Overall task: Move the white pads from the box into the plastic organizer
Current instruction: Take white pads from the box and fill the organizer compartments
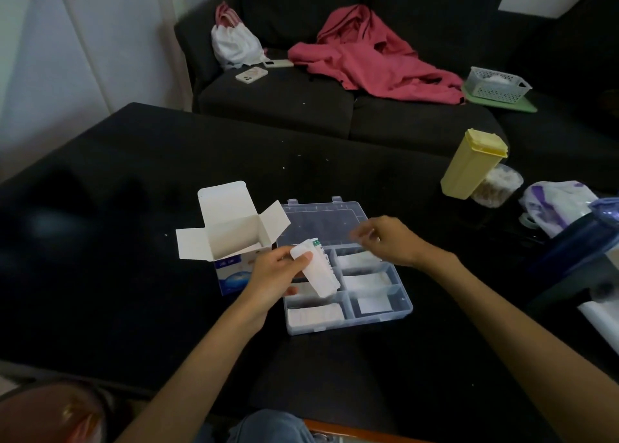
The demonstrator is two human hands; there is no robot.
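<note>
White pads, thin flat paper-wrapped ones, already sit in several compartments of the clear plastic organizer (382, 315) w/ its lid flipped open at the back. There's one stack at front left (315, 314), plus pads in the three right-side slots (366, 281). Left hand (278, 275) grips a bundle of white pads (318, 271), thumb curled over the top, held tilted over the organizer's left-middle slots, so whatever's in those is hidden. There's a green bit at the bundle's top end, too small to read. Right hand (385, 241) hovers over the back right compartment, fingers bunched together like it's pinching smth thin and pale, but it's motion-blurred so I honestly can't tell if anything's in there. White cardboard box w/ blue print (231, 238) stands just left of the organizer, flaps open; can't see the bottom of the inside. All on a black table (134, 292). Far right: yellow plastic lidded container (472, 164), a clear round tub (499, 184) half hidden behind it, and a dark blue thing cut off by the frame edge. Pink jacket (365, 60) on the dark sofa behind.
</note>
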